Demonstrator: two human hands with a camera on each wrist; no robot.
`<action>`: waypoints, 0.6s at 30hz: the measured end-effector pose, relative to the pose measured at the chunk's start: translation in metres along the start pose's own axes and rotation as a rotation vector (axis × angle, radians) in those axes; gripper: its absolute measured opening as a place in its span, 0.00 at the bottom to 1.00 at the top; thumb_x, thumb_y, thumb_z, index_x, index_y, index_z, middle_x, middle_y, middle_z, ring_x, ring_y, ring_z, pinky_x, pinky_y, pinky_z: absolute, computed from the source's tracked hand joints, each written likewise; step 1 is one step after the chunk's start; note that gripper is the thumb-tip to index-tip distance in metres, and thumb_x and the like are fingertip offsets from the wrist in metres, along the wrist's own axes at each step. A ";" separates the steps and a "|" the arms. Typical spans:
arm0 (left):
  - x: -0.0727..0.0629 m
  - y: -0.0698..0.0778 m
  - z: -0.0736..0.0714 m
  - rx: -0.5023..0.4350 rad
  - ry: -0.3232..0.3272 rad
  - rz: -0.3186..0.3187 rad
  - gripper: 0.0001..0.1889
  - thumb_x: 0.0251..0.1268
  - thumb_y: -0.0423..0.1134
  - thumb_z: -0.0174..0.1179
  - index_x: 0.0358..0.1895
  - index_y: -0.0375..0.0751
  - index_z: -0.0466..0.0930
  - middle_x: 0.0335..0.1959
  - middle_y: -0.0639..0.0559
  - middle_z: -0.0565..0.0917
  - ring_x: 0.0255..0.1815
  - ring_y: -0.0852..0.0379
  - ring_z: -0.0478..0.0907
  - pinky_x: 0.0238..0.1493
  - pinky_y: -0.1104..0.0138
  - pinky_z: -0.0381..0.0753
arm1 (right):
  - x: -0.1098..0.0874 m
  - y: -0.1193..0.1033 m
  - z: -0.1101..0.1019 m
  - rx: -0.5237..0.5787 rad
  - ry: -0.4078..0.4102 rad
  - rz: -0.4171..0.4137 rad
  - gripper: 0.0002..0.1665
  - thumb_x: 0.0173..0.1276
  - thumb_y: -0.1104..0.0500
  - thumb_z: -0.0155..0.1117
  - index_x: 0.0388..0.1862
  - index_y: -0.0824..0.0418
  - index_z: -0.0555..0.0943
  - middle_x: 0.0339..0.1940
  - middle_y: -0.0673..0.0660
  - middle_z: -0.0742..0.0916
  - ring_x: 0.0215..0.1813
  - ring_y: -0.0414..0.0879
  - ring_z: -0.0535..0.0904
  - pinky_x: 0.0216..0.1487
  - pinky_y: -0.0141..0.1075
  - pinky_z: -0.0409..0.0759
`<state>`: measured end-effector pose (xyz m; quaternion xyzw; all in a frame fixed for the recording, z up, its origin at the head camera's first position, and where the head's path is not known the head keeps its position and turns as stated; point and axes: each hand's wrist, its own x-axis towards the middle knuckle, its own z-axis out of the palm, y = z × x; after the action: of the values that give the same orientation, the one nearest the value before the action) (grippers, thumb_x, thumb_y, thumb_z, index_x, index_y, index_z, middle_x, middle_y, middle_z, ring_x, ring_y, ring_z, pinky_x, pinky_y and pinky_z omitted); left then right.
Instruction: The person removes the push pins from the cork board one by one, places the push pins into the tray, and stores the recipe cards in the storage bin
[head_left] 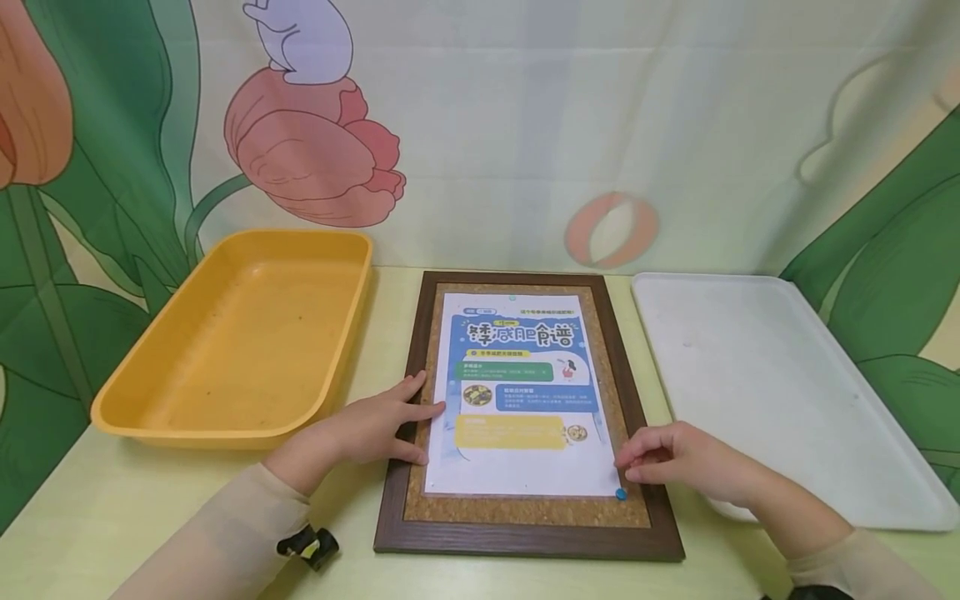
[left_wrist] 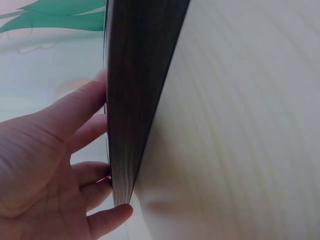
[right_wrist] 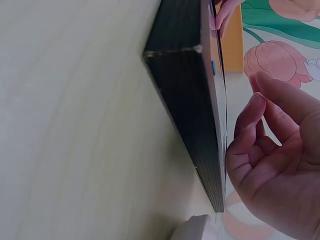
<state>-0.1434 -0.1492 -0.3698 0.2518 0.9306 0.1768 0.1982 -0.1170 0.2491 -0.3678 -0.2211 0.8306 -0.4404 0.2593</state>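
Observation:
A printed sheet (head_left: 517, 471) with blue, green and yellow panels lies on a cork board (head_left: 525, 512) in a dark brown wooden frame (head_left: 525, 542). A blue pushpin (head_left: 621, 494) is at the sheet's lower right corner, and a pale green pin (head_left: 512, 297) is at its top middle. My left hand (head_left: 375, 427) rests spread over the frame's left side, fingertips at the sheet's left edge. Just above the blue pin, my right hand (head_left: 690, 462) hovers with fingers loosely bent and thumb near the index finger; nothing shows between them in the right wrist view.
A yellow tray (head_left: 330, 383) stands left of the board on the light wooden table (head_left: 60, 533). To the right lies a white tray (head_left: 787, 400), partly behind the right hand. A curtain with printed flowers hangs behind.

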 end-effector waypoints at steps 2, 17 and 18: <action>0.000 0.000 0.000 -0.003 -0.001 0.000 0.38 0.53 0.53 0.65 0.69 0.50 0.64 0.74 0.38 0.43 0.72 0.40 0.46 0.63 0.50 0.60 | 0.000 0.001 0.000 -0.005 -0.002 -0.007 0.10 0.63 0.59 0.65 0.41 0.62 0.84 0.40 0.54 0.84 0.43 0.40 0.77 0.44 0.31 0.75; 0.000 0.001 0.000 -0.015 -0.004 -0.006 0.37 0.53 0.53 0.65 0.68 0.50 0.64 0.74 0.39 0.43 0.72 0.39 0.46 0.63 0.50 0.59 | -0.003 0.002 0.006 0.020 -0.038 -0.015 0.12 0.61 0.59 0.66 0.43 0.63 0.84 0.36 0.54 0.82 0.40 0.39 0.75 0.41 0.29 0.74; 0.000 0.000 0.000 -0.015 -0.002 -0.006 0.37 0.53 0.52 0.65 0.68 0.50 0.64 0.74 0.39 0.43 0.72 0.39 0.46 0.63 0.50 0.59 | -0.002 0.002 0.006 0.020 -0.045 -0.020 0.12 0.61 0.60 0.66 0.43 0.63 0.84 0.35 0.54 0.81 0.37 0.39 0.75 0.39 0.30 0.75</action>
<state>-0.1431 -0.1489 -0.3694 0.2476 0.9299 0.1827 0.2017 -0.1116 0.2480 -0.3721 -0.2365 0.8180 -0.4460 0.2757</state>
